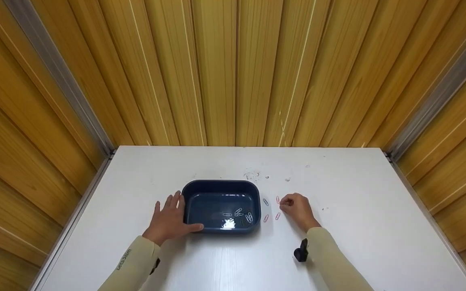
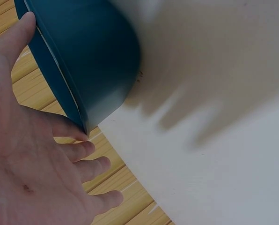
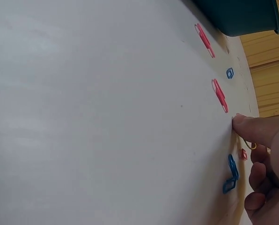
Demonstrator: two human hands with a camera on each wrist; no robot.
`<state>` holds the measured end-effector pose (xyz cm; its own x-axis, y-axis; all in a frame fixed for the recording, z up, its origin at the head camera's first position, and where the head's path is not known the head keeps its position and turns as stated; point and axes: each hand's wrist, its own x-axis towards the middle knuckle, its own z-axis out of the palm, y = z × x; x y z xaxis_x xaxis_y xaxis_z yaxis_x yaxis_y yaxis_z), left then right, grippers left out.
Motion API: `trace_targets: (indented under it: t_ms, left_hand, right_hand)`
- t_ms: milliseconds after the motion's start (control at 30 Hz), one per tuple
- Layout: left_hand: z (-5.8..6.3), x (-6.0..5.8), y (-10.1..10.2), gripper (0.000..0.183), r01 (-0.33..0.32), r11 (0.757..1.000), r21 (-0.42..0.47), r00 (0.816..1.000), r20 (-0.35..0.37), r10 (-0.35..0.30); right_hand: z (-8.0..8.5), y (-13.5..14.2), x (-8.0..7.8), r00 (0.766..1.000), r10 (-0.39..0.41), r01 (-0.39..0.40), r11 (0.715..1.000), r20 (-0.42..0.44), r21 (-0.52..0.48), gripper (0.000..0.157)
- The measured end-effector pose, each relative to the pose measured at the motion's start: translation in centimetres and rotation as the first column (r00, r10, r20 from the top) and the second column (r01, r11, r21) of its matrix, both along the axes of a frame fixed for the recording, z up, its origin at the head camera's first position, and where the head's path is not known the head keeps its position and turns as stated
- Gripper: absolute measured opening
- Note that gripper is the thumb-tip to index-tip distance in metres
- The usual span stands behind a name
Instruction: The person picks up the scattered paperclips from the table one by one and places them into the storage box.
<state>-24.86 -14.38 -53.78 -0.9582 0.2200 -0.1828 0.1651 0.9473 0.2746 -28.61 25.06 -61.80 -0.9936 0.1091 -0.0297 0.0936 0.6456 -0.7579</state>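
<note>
My left hand rests against the left end of a dark blue bin, thumb on its near rim and straight fingers at its left side. The left wrist view has the thumb and forefinger at the rim. Several pale paper clips lie inside the bin. To its right, my right hand pinches a yellow paper clip, partly hidden by the fingers. Close by on the table are pink paper clips and blue paper clips. A small red clip shows beside the fingers.
The white table carries faint scuff marks behind the bin. Wood-patterned panels wall off its back and sides, with metal posts at the corners. A small black device sits at the right sleeve.
</note>
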Motion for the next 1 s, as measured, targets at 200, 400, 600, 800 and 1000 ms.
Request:
trace_targets:
  t_ms: [200, 400, 600, 800, 1000]
  left_hand:
    - [0.0, -0.1, 0.2, 0.118, 0.004, 1.000, 0.010, 1.000, 0.005, -0.004]
    - [0.0, -0.3, 0.3, 0.119, 0.015, 1.000, -0.002, 1.000, 0.014, -0.015]
    - [0.3, -0.4, 0.4, 0.117, 0.020, 1.000, 0.005, 1.000, 0.017, -0.020]
    - [0.2, -0.7, 0.5, 0.117, 0.029, 1.000, -0.001, 1.000, 0.010, -0.029]
    - [0.0, -1.1, 0.2, 0.117, 0.036, 0.999, -0.013, 0.999, -0.010, -0.036]
  right_hand:
    - [0.2, 0.1, 0.1, 1.000, -0.008, 0.008, 1.000, 0.028, -0.003, 0.009]
    - [0.5, 0.1, 0.2, 1.000, -0.017, 0.017, 1.000, 0.018, 0.004, 0.007]
    - [1.0, -0.1, 0.2, 1.000, -0.020, 0.020, 1.000, 0.001, -0.002, 0.008]
    - [1.9, -0.4, 0.2, 0.999, 0.002, -0.001, 1.000, -0.050, 0.007, 0.005]
    - [2.9, -1.0, 0.0, 0.997, 0.010, -0.010, 1.000, -0.080, 0.002, 0.005]
